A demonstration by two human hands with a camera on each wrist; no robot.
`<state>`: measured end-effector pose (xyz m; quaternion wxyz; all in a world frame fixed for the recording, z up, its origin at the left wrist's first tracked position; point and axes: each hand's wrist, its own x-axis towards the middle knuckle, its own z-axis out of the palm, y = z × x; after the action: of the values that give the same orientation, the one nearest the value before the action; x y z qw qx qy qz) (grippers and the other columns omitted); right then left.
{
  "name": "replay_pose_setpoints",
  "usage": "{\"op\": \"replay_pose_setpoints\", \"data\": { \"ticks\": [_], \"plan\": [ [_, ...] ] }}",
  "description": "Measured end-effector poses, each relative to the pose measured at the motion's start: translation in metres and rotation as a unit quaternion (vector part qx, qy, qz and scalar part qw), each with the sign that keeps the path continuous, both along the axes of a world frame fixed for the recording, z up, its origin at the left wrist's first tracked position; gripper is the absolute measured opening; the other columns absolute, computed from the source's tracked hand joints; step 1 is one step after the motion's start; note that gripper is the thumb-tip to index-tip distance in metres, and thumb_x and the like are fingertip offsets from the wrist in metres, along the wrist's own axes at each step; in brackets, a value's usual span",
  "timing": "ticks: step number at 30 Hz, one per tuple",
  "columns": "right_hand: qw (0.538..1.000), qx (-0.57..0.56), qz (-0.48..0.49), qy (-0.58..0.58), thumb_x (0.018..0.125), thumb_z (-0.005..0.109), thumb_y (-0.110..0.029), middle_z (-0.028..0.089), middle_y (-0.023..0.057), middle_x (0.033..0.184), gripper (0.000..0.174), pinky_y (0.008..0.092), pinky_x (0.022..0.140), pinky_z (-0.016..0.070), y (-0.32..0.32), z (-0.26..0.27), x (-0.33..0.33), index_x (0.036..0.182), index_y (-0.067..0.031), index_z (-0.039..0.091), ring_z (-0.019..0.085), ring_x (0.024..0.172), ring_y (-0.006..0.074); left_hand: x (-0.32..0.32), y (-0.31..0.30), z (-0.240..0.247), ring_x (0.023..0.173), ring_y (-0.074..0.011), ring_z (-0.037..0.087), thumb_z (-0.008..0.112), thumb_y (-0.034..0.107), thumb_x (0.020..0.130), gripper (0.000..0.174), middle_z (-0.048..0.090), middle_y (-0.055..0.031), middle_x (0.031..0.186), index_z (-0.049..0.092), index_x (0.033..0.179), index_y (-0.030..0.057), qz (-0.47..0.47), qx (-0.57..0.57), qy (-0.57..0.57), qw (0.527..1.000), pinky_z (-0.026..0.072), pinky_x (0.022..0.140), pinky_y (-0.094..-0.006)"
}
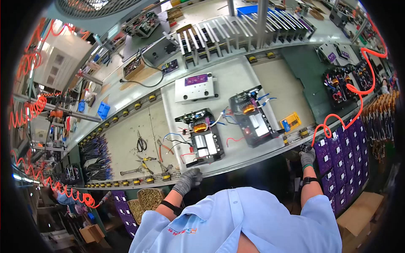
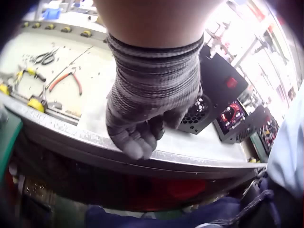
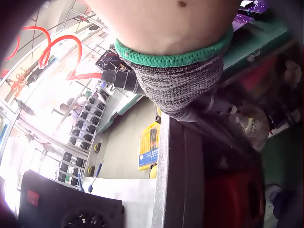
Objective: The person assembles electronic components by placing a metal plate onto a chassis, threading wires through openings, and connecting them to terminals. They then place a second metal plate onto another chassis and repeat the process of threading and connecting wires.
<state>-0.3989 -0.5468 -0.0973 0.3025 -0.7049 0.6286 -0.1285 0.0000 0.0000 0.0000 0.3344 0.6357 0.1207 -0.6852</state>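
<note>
The left hand, in a grey knitted glove, rests on the near rim of the flat white carrier board, fingers curled under; whether they grip the rim I cannot tell; the right hand, in a grey glove with a green cuff, sits at the grey metal bench rail well to the right; its fingers are hidden, so its grasp cannot be told; the open black power-supply unit with a copper coil lies on the board just beyond the left hand, a second black unit beside it; red-handled pliers and black scissors lie further left; an orange coiled hose hangs near the right hand
</note>
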Motion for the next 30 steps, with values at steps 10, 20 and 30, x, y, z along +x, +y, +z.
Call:
{"op": "replay_pose_setpoints", "data": {
  "ticks": [10,20,30],
  "plan": [
    [0.984,-0.018,-0.046,-0.173,0.074,0.074,0.005,0.065,0.0009,0.094,0.047,0.0300,0.076,0.0486,0.068,0.056,0.027,0.118,-0.0057,0.063,0.059,0.082,0.0163,0.090,-0.040,0.012,0.099,-0.0173,0.060,0.073,0.062,0.080,0.056,0.061,-0.0017,0.112,0.058,0.112,0.0188,0.228,-0.161,-0.231,0.932,0.0485,0.081,-0.0396],
    [0.929,0.173,0.260,-0.200,0.087,0.071,-0.016,0.070,0.0076,0.102,0.033,0.0305,0.083,0.0540,0.270,0.311,0.233,0.115,-0.0004,0.065,0.066,0.095,0.0151,0.204,-0.132,-0.061,0.071,-0.0207,0.066,0.077,0.020,0.086,0.024,0.069,-0.0075,0.080,0.067,0.097,0.0010,0.042,-0.150,-0.377,0.913,0.0528,0.062,-0.0361],
    [0.602,-0.016,0.680,0.418,0.084,0.059,-0.018,0.074,0.0128,0.104,0.026,0.0442,0.080,0.0549,0.351,0.235,0.438,0.102,-0.0101,0.076,0.071,0.098,0.0291,0.181,-0.084,-0.030,0.057,-0.0123,0.056,0.071,0.017,0.090,0.012,0.065,-0.0039,0.073,0.069,0.092,0.0057,0.224,-0.212,-0.275,0.911,0.0445,0.050,-0.0284]
  ]
}}
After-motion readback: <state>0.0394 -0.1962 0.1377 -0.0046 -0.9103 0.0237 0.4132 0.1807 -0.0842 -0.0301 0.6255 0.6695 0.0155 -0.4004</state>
